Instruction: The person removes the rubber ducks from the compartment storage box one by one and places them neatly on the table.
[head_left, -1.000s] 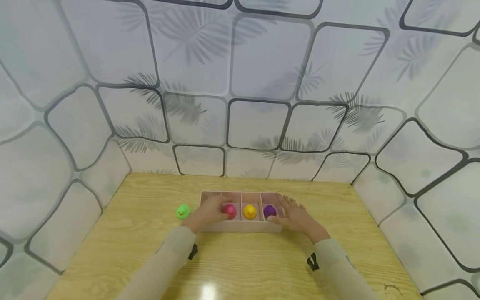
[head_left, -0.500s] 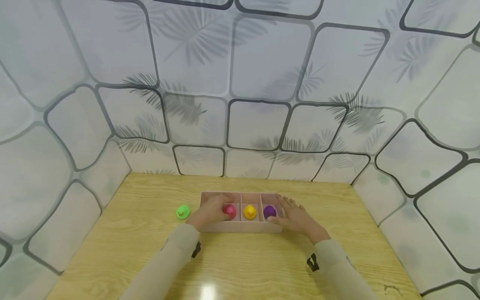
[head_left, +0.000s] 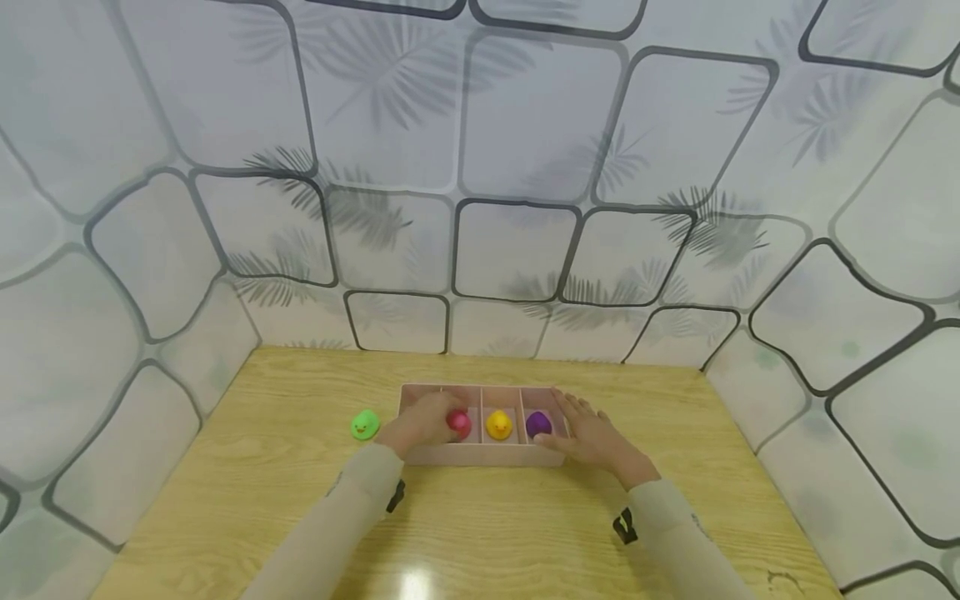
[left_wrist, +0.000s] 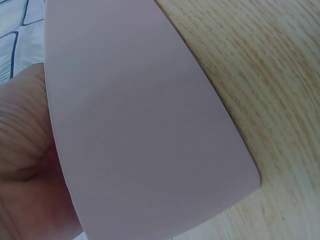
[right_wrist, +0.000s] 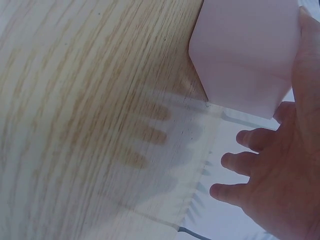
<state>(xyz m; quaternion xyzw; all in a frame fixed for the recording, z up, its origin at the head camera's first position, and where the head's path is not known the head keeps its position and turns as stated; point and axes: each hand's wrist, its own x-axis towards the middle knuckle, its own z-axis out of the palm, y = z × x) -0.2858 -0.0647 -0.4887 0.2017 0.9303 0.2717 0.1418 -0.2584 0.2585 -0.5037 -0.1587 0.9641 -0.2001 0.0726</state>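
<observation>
Head camera, from left: a green duck (head_left: 364,425), its face toward the viewer, sits on a wood-grain table (head_left: 480,533), just outside a pale pink box (head_left: 480,455) with four compartments in a row. A person's left hand (head_left: 422,422) reaches over the box's left end, covering much of the first compartment, with fingers and thumb bent around the left side of a pink toy (head_left: 462,423) in the second; whether they grip it cannot be told. A yellow duck (head_left: 499,425) occupies the third compartment and a purple toy (head_left: 538,424) the fourth. At the right end, the right hand (head_left: 597,436) lies spread with nothing in its grasp, its thumb at the near rim and its forefinger at the far corner. Light-coloured sleeves (head_left: 678,525) cover both forearms. Behind rises a wall (head_left: 517,250) patterned with gray-outlined blocks and fern-like leaves. In the left wrist view, the box's side hides the left fingers; the right wrist view shows three fingers extended past the box.
</observation>
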